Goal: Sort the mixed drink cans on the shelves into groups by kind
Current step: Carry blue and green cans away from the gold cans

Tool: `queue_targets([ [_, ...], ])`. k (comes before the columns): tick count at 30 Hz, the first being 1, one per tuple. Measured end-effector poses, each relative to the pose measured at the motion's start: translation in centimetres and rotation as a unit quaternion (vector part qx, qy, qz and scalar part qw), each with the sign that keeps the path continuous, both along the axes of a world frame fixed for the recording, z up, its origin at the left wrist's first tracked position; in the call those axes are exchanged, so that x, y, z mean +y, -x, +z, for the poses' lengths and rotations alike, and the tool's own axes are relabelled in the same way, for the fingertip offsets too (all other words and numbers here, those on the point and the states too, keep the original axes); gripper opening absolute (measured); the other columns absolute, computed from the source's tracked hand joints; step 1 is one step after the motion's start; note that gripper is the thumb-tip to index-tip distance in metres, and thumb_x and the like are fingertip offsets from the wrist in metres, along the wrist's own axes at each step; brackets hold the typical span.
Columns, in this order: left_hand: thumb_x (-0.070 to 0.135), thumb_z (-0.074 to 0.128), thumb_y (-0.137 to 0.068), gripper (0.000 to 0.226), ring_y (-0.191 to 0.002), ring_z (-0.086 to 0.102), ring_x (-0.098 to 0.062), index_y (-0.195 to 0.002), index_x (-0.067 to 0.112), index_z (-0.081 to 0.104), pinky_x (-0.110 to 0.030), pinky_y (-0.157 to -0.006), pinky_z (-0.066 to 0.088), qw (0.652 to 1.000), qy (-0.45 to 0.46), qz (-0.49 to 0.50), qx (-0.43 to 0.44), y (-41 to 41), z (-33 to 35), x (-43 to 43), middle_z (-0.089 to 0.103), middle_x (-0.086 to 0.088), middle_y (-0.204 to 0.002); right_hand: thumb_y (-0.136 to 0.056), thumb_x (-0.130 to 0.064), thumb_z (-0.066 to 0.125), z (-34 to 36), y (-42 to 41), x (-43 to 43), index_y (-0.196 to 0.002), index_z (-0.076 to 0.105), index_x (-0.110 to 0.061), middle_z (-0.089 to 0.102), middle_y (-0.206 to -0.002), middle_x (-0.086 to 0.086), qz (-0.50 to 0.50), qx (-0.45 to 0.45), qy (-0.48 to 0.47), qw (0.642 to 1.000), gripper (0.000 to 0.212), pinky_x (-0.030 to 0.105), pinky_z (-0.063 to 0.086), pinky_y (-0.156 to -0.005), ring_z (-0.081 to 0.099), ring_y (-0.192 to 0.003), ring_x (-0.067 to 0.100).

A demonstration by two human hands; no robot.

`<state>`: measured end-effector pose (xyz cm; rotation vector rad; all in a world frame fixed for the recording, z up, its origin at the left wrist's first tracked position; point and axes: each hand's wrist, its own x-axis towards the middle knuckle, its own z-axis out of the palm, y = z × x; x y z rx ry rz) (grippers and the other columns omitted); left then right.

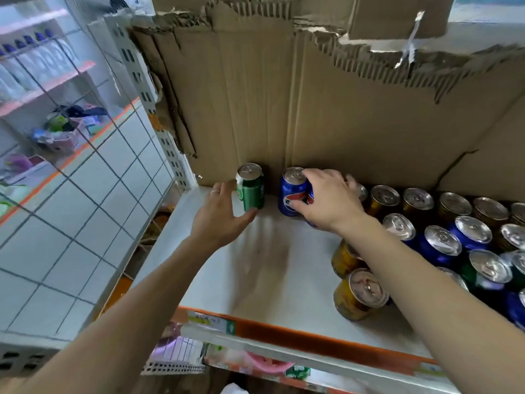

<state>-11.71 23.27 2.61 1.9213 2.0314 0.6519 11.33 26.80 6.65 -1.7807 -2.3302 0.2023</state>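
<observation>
A: Your green can (250, 188) stands upright at the shelf's back left, against the cardboard (284, 109). Your left hand (218, 214) is spread open around it, thumb touching its base.

B: And your right hand (326, 197) is gripping the blue can (292, 191) just beside it. The mixed cans (443, 240) crowd the white shelf (270, 280) on the right.

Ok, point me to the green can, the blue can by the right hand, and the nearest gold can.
green can (251, 194), head view, its side wall.
blue can (292, 199), head view, its printed side.
gold can (366, 287), head view, its lid.
</observation>
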Motion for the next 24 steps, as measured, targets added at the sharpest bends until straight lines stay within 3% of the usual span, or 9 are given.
queue_targets([
  [5, 0.046, 0.081, -0.076, 0.087, -0.125, 0.051, -0.023, -0.144, 0.02, 0.034, -0.042, -0.098, 0.047, 0.994, 0.043, 0.002, -0.105, 0.9, -1.1, 3.9, 0.05, -0.003, -0.139, -0.083, -0.057, 0.064, -0.5, 2.3, 2.3, -0.15, 0.028, -0.018, 0.044, -0.147, 0.006, -0.059, -0.043, 0.038, 0.997, 0.085, 0.062, 0.012, -0.115, 0.034, -0.138, 0.028],
  [11, 0.022, 0.082, -0.079, 0.085, -0.114, 0.046, -0.004, -0.147, 0.023, 0.032, -0.026, -0.093, 0.039, 0.966, 0.076, -0.018, -0.245, 1.5, -2.5, 6.2, 0.05, 0.009, -0.13, -0.072, -0.061, 0.071, -0.8, 3.6, 3.5, -0.132, 0.048, -0.019, 0.045, -0.133, 0.007, -0.07, -0.082, 0.017, 0.994, 0.077, 0.054, 0.018, -0.109, 0.033, -0.128, 0.029],
  [15, 0.016, 0.081, -0.077, 0.075, -0.112, 0.051, -0.009, -0.14, 0.023, 0.044, -0.025, -0.089, 0.04, 0.962, 0.059, -0.044, -0.262, 2.1, -3.3, 6.9, 0.055, 0.006, -0.126, -0.07, -0.061, 0.07, -1.1, 4.4, 3.5, -0.123, 0.049, -0.018, 0.054, -0.123, 0.005, -0.048, -0.097, 0.0, 0.994, 0.072, 0.054, 0.013, -0.109, 0.038, -0.125, 0.027],
  [17, 0.023, 0.085, -0.072, 0.071, -0.109, 0.05, -0.015, -0.133, 0.023, 0.049, -0.029, -0.088, 0.042, 0.971, 0.052, -0.054, -0.229, 2.2, -3.4, 7.2, 0.053, 0.002, -0.118, -0.069, -0.063, 0.069, -1.4, 4.5, 3.3, -0.117, 0.051, -0.016, 0.062, -0.111, 0.005, -0.063, -0.091, -0.016, 0.994, 0.069, 0.054, 0.008, -0.112, 0.047, -0.121, 0.025],
  [20, 0.03, 0.088, -0.069, 0.065, -0.105, 0.048, -0.015, -0.12, 0.024, 0.049, -0.031, -0.087, 0.043, 0.973, 0.064, -0.081, -0.205, 2.4, -3.6, 6.9, 0.045, 0.001, -0.115, -0.068, -0.064, 0.07, -1.1, 4.8, 2.3, -0.113, 0.054, -0.017, 0.064, -0.102, 0.003, -0.087, -0.036, -0.048, 0.994, 0.066, 0.046, 0.013, -0.111, 0.054, -0.11, 0.025],
  [24, 0.014, 0.086, -0.071, 0.066, -0.104, 0.061, -0.018, -0.117, 0.02, 0.04, -0.033, -0.085, 0.052, 0.945, 0.087, -0.11, -0.297, 2.6, -3.7, 6.3, 0.06, 0.001, -0.113, -0.067, -0.058, 0.076, -0.4, 4.8, 1.8, -0.12, 0.058, -0.019, 0.065, -0.113, -0.001, -0.081, 0.115, -0.046, 0.989, 0.068, 0.039, 0.037, -0.096, 0.054, -0.105, 0.026],
])
